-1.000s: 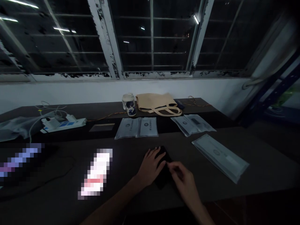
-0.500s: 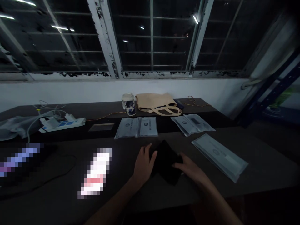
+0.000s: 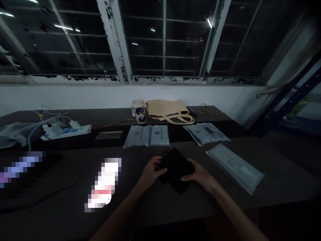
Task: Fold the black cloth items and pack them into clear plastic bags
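A black, flat, squarish item (image 3: 176,169) is held just over the dark table in front of me. It looks folded or layered, but the dim light hides its material and kind. My left hand (image 3: 151,172) grips its left side, thumb on top. At its right edge my right hand (image 3: 200,175) is closed with the thumb across the top. Beyond the item lie two frosted plastic bags with printed logos (image 3: 158,135). Two more such bags (image 3: 213,132) overlap to the right. A longer frosted bag (image 3: 234,169) lies slantwise by my right forearm.
A patterned paper cup (image 3: 139,112) and a beige tote bag (image 3: 167,108) stand at the back by the wall. To the left are a white power strip (image 3: 67,131) with plugs and cables, clear plastic (image 3: 16,134), and a bright blurred-out screen (image 3: 104,184).
Both hands have shifted their grip on the black item, which now looks flatter and squarer. My left fingers have curled to its side, and my right hand has moved slightly up around its edge.
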{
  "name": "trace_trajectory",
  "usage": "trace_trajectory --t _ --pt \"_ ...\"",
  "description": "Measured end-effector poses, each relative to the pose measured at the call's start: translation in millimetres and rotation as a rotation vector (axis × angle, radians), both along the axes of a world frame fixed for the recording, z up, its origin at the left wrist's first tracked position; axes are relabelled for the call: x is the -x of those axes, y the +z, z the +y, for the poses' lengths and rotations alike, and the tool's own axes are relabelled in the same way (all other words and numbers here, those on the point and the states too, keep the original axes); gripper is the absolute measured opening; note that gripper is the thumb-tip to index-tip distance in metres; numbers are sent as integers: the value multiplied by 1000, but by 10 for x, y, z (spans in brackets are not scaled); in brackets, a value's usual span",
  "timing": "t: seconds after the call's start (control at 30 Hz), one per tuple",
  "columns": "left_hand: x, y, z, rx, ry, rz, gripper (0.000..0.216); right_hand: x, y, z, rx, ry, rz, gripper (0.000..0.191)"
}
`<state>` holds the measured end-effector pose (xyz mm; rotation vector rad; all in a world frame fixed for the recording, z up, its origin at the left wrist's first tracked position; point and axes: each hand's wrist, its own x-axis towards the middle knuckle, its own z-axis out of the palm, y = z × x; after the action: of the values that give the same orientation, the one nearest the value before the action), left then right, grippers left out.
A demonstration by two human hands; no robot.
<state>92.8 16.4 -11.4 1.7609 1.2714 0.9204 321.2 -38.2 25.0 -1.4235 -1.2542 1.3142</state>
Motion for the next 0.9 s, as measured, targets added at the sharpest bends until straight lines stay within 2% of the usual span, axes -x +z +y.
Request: trace_trajectory --t 0.07,0.13,0.23,0.33,0.4,0.47,0.53,0.63,0.7,0.8,0.9 --pt "-15 23 -21 -31 57 -12 47 -49 108 63 -147 -32 -152 55" --pt "-34 80 -63 -116 112 -8 45 -75 225 144 -331 -127 -367 50" --pt "-70 187 -154 -382 181 83 47 -9 281 258 -576 -176 -639 48" --pt "-142 236 -261 -674 137 323 59 173 104 297 -673 47 -826 51" --pt "-225 215 -332 -774 36 515 59 293 -82 259 -706 210 -872 52" --pt "-334 167 -391 -783 -49 663 59 355 -237 190 -735 272 -833 55" --pt "-449 128 -427 -739 -83 747 61 346 -311 126 -716 209 -740 56" --pt "-586 151 -416 -661 -91 817 61 257 -280 83 -627 69 -588 49" --pt "-631 220 -371 -625 -108 877 56 206 -202 62 -600 63 -533 44" --pt "-625 313 -300 -601 -157 945 49 162 -49 -33 -599 206 -510 43" --pt "-557 282 -301 -592 -193 960 47 38 129 -189 -553 377 -513 44"
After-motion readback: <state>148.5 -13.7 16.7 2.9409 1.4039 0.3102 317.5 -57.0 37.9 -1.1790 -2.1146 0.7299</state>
